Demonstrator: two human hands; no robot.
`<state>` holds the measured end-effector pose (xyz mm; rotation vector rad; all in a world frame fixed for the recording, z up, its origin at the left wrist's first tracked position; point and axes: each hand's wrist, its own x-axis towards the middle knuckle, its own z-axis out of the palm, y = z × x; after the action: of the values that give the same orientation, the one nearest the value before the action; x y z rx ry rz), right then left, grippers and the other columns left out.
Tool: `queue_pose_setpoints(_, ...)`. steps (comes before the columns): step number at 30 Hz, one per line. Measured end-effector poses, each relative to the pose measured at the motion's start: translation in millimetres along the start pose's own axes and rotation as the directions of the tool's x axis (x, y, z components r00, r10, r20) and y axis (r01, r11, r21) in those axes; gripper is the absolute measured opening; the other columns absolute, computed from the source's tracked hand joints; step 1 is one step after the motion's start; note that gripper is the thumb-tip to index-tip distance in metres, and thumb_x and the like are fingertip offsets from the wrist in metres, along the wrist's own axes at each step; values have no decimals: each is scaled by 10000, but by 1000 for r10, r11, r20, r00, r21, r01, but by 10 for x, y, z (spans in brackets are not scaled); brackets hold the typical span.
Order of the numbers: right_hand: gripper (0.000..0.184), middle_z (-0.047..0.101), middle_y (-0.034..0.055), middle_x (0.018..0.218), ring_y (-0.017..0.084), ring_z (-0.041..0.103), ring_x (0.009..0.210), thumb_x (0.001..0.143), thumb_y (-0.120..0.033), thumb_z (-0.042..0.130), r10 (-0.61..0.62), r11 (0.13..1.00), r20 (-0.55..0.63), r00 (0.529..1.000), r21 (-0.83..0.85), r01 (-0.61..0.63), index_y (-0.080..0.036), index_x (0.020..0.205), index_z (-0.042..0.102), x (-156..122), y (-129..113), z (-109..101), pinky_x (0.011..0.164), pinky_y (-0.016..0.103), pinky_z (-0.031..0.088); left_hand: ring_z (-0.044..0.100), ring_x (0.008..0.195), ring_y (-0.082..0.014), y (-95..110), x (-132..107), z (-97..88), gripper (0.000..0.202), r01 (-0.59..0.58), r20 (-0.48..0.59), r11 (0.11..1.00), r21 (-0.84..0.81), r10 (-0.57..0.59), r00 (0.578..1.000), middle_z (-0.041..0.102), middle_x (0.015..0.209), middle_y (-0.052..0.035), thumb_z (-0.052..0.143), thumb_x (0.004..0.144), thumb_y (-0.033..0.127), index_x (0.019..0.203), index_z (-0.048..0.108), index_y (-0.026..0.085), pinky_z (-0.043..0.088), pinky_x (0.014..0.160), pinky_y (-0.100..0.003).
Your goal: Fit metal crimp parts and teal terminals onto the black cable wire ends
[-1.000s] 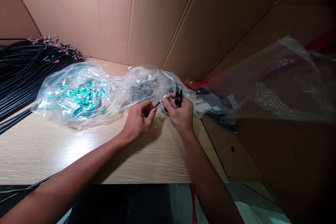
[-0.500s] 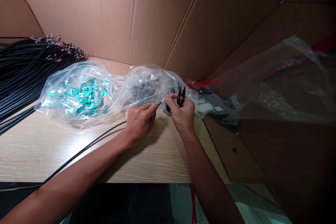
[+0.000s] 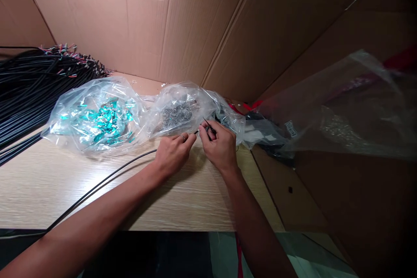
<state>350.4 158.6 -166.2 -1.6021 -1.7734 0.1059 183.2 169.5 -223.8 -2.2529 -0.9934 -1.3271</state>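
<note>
My left hand (image 3: 174, 150) is closed around a black cable (image 3: 117, 168), whose end pokes out between thumb and forefinger. From the hand the cable runs down left across the wooden table (image 3: 189, 204) and over its front edge. Close beside it, my right hand (image 3: 220, 143) is closed on small black thread snips (image 3: 210, 128). Their blades point up and left, near the cable's end. The snips' handles are mostly hidden in the palm. Whether the right fingertips also touch the cable tip, I cannot tell.
A clear bag of teal pieces (image 3: 107, 121) lies left of a bag of small metal parts (image 3: 177, 113). Black cables with stripped coloured ends (image 3: 29, 82) are heaped at far left. Cardboard walls (image 3: 137, 21) enclose the back and right. Another clear bag (image 3: 345, 130) hangs at right.
The snips in my right hand have turned from upright to pointing left, toward the cable's end. My right hand has curled and shifted slightly left and down. The left hand stays nearly in place.
</note>
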Motion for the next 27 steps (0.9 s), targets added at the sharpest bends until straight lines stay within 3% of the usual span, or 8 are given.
queue_pose_setpoints(4, 671, 455, 29, 716, -128, 274, 664, 977, -659, 542, 113, 993, -61, 992, 31, -111, -23, 1057, 742, -1, -14, 3, 691, 13, 233, 654, 586, -165, 21, 24, -15, 272, 63, -8, 998, -18, -64, 998, 680, 746, -10, 557, 1054, 64, 845, 674, 194, 315, 522, -368)
queue_pose_setpoints(9, 751, 387, 17, 672, -119, 269, 609, 935, -734, 555, 205, 976, -69, 976, 94, -198, -37, 1142, 745, 1, -19, 23, 635, 23, 248, 648, 595, -165, 28, 36, -54, 286, 22, -7, 1000, -2, -22, 1000, 702, 789, -7, 505, 1046, 26, 922, 697, 197, 316, 529, -361)
queue_pose_setpoints(14, 732, 418, 17, 696, -124, 292, 615, 958, -704, 525, 205, 971, -54, 977, 139, -196, -17, 1122, 718, -8, -34, 57, 638, 6, 281, 648, 601, -160, 23, 31, -52, 282, 13, 8, 999, 37, -13, 1000, 721, 809, -17, 508, 1037, 23, 920, 692, 203, 295, 530, -364)
queue_pose_setpoints(20, 740, 395, 22, 701, -127, 295, 670, 960, -693, 560, 217, 938, -17, 976, 279, -204, 12, 1138, 699, -51, -113, 130, 693, -12, 313, 659, 594, -162, -4, 18, -24, 279, 102, 10, 995, 10, -103, 995, 714, 759, -31, 521, 1068, 86, 868, 676, 202, 289, 528, -363)
queue_pose_setpoints(27, 910, 366, 16, 715, -129, 262, 675, 878, -799, 644, 263, 894, -30, 964, 385, -231, 21, 1268, 696, -36, -84, 115, 655, -1, 288, 614, 551, -152, 26, 36, -14, 307, 156, -42, 988, 19, -155, 987, 695, 711, -21, 515, 1067, 85, 834, 675, 205, 267, 521, -363)
